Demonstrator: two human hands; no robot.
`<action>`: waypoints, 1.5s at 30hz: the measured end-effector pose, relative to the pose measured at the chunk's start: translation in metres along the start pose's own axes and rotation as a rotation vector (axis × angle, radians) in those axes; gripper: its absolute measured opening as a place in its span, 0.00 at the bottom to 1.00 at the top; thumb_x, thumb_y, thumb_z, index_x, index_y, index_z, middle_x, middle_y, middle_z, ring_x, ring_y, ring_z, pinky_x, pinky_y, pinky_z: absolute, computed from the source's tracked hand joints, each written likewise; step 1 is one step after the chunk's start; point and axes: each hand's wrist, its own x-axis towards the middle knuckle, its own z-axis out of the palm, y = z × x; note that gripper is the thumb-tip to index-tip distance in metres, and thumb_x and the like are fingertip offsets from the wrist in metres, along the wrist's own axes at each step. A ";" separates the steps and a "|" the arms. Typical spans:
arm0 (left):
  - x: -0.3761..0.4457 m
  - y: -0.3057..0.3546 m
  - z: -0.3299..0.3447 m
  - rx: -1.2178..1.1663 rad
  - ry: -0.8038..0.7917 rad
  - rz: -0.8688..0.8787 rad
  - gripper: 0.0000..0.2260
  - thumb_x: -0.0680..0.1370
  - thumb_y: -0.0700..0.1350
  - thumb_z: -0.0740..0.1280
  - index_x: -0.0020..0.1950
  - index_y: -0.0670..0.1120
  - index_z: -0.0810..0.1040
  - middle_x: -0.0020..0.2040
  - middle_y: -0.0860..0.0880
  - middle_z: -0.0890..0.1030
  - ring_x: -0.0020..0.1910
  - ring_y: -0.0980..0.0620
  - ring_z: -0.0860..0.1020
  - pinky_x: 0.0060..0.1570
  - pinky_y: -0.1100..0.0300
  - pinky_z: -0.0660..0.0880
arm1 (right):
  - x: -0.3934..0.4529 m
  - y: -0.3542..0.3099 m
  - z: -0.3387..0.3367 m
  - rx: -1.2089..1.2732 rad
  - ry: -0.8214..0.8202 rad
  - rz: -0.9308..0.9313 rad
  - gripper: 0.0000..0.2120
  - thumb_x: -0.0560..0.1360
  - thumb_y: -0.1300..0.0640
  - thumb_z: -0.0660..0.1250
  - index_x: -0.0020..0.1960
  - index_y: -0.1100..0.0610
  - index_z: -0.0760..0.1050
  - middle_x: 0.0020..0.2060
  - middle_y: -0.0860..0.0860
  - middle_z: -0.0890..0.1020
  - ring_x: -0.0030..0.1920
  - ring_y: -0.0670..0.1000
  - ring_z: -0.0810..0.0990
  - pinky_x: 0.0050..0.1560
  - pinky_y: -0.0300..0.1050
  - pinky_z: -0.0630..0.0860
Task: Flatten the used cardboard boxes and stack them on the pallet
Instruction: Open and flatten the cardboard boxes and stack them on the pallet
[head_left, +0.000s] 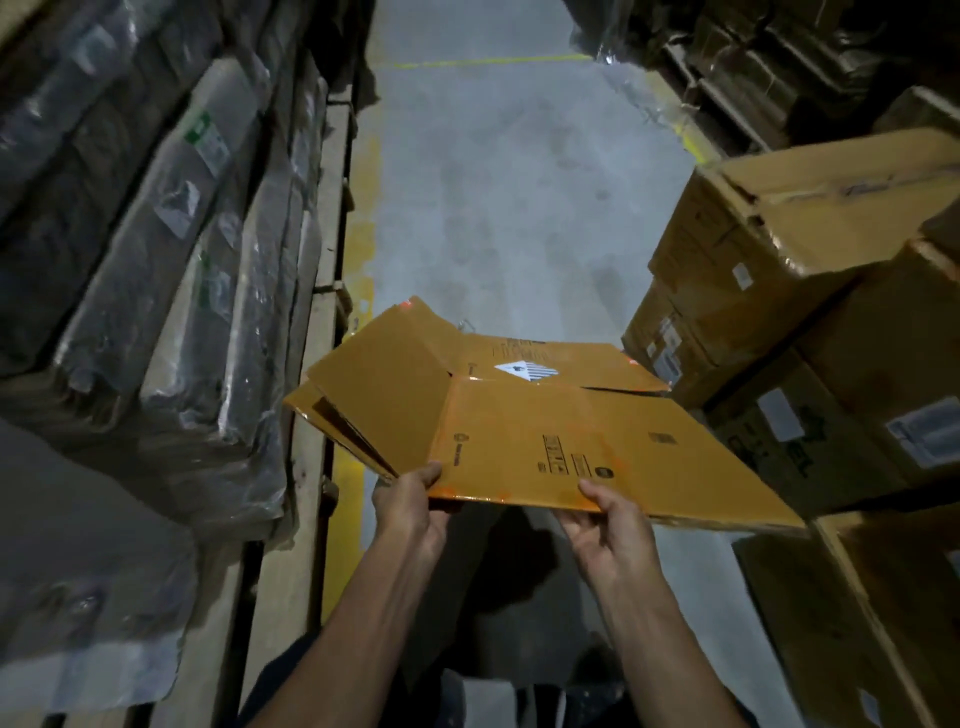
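Head view shows the flattened cardboard box (519, 431) gripped along its near edge by left hand (408, 506) and right hand (605, 525), stacking undone, upright boxes (769, 270) beside it.

The print on the flattened cardboard box (524, 431) is too small to read, its underside hides the fingers of both hands, and the stacked boxes (810, 291) run off the right edge.

Nothing reads clearly: the flattened box (524, 431) bears blurred black print and a striped diamond label (527, 371); stacked cartons (769, 291) carry illegible stickers.
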 end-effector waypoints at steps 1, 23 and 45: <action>-0.011 0.005 0.004 -0.012 0.003 -0.009 0.18 0.77 0.27 0.63 0.65 0.40 0.73 0.56 0.35 0.81 0.52 0.37 0.82 0.55 0.36 0.78 | -0.012 -0.005 0.007 -0.003 0.005 0.001 0.26 0.73 0.74 0.64 0.69 0.57 0.72 0.56 0.62 0.84 0.54 0.63 0.84 0.49 0.63 0.83; -0.331 0.145 0.145 -0.376 -0.048 0.226 0.17 0.76 0.30 0.67 0.64 0.39 0.77 0.55 0.38 0.82 0.46 0.42 0.82 0.35 0.49 0.81 | -0.276 -0.194 0.205 -0.189 -0.292 0.032 0.26 0.70 0.73 0.68 0.66 0.61 0.74 0.57 0.64 0.83 0.56 0.64 0.83 0.57 0.62 0.81; -0.406 0.310 0.124 -0.711 -0.224 0.637 0.05 0.78 0.32 0.64 0.48 0.38 0.79 0.44 0.39 0.85 0.40 0.43 0.85 0.46 0.44 0.83 | -0.358 -0.128 0.393 -0.383 -0.814 0.162 0.08 0.76 0.72 0.63 0.52 0.66 0.76 0.50 0.63 0.81 0.48 0.60 0.82 0.34 0.51 0.83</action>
